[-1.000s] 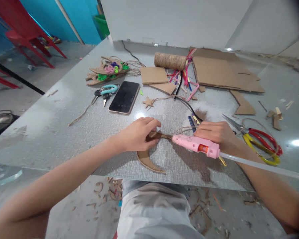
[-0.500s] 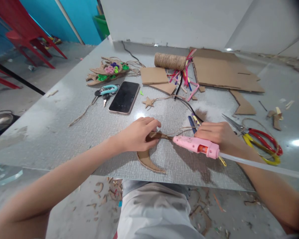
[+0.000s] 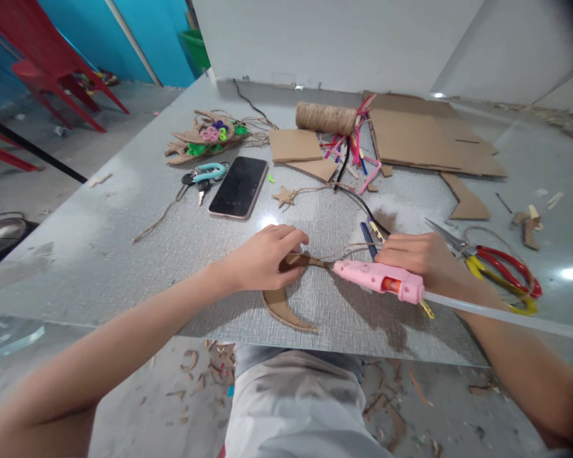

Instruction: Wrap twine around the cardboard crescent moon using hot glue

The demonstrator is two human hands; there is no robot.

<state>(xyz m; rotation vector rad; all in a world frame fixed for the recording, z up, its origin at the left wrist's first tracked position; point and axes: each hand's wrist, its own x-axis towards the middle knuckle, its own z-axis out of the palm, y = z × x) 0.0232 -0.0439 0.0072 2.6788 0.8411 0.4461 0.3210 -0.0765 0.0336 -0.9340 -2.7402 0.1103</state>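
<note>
From afar I see the cardboard moon (image 3: 277, 304) partly under my grasping left hand (image 3: 267, 257), my right hand (image 3: 408, 250) beside it gripping the glue gun (image 3: 363, 275).

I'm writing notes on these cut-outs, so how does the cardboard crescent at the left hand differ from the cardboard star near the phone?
The crescent curves to tapered tips, while the star has several short points. The crescent is clearly larger than the star. The left hand holds the crescent, while the star lies untouched on the table. Both are flat, brown cardboard shapes.
</note>
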